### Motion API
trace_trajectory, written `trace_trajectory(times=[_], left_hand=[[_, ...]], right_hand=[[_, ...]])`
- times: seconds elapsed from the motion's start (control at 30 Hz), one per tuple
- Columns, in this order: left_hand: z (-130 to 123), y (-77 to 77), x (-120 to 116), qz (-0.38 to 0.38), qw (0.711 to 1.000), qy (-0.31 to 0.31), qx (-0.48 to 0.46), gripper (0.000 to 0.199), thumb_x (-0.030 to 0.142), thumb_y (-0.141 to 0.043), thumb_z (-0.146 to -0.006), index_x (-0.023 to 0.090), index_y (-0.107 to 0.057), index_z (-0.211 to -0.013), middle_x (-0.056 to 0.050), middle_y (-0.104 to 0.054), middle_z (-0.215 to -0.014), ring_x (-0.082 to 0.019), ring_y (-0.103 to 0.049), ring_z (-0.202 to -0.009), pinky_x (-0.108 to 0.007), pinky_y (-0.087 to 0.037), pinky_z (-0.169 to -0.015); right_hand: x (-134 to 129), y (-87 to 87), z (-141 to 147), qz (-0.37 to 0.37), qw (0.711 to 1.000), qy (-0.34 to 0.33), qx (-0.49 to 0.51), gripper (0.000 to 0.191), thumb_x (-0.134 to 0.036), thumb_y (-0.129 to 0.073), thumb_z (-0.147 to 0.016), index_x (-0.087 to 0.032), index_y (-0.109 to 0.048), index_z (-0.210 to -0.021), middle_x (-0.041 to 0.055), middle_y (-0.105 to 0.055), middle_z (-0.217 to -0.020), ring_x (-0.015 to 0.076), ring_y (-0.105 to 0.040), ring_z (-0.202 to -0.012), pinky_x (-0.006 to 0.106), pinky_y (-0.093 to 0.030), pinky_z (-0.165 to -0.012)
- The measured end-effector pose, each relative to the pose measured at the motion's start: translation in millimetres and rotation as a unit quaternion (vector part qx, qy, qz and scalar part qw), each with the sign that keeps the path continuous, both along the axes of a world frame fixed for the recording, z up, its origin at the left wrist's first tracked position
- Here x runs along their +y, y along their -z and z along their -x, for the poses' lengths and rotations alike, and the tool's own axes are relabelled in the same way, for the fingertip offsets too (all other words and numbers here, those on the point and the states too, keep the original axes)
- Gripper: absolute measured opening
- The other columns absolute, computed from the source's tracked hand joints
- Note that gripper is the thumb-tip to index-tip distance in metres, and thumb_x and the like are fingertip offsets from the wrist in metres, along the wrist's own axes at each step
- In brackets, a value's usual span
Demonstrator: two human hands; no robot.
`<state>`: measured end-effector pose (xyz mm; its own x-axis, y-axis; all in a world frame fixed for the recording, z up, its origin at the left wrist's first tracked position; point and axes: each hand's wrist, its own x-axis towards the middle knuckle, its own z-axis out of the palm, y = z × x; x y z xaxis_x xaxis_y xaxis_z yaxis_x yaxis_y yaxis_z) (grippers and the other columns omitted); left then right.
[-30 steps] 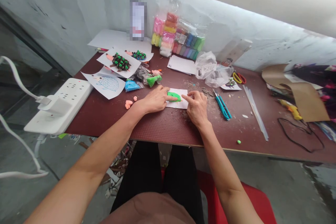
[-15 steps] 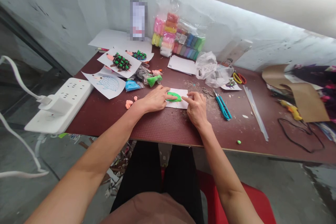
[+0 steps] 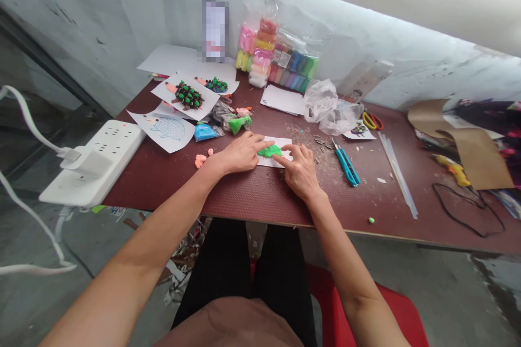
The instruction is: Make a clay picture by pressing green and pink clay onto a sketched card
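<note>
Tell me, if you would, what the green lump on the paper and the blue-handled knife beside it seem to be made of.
The green lump looks like soft modelling clay: matte, smooth, and shaped into a rounded curve. The utility knife seems to have a glossy plastic body, probably, with a metallic tip at its far end.

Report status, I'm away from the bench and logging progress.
Left hand and right hand at green modelling clay on white card. Teal craft knife lies right, apart.

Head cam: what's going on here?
A person at a dark red table is working a lump of green modelling clay on a white paper slip. The left hand lies against the lump from one side, and the right hand reaches it from the other with its fingers. A blue craft knife lies nearby.
</note>
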<state>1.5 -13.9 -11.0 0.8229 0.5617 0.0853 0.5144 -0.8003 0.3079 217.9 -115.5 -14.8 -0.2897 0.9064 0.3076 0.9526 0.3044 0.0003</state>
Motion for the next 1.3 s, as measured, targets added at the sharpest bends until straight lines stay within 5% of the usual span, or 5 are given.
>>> trace_trajectory(times=[0.7,1.3], left_hand=[[-1.5,-6.8,-3.9,0.011,1.000,-0.001,0.002,0.061,0.012,-0.044,-0.092,0.020,-0.055,-0.152,-0.011,-0.060,-0.149,-0.029,-0.053,-0.128,-0.045,-0.041,-0.114],[-1.4,-0.3,-1.8,0.008,1.000,0.000,-0.028,0.061,0.011,-0.045,-0.093,0.018,-0.053,-0.152,-0.011,-0.063,-0.145,-0.027,-0.055,-0.127,-0.043,-0.042,-0.114]], right_hand=[[3.0,0.7,13.4,0.027,0.999,0.000,-0.025,0.045,-0.017,-0.051,-0.104,-0.046,-0.073,-0.130,0.0058,-0.063,-0.137,0.0258,-0.046,-0.114,0.056,-0.029,-0.112],[5.6,-3.2,18.6,0.026,0.999,-0.012,-0.044,0.043,-0.022,-0.049,-0.106,-0.046,-0.069,-0.137,0.0041,-0.059,-0.148,0.0271,-0.048,-0.120,0.049,-0.034,-0.107]])
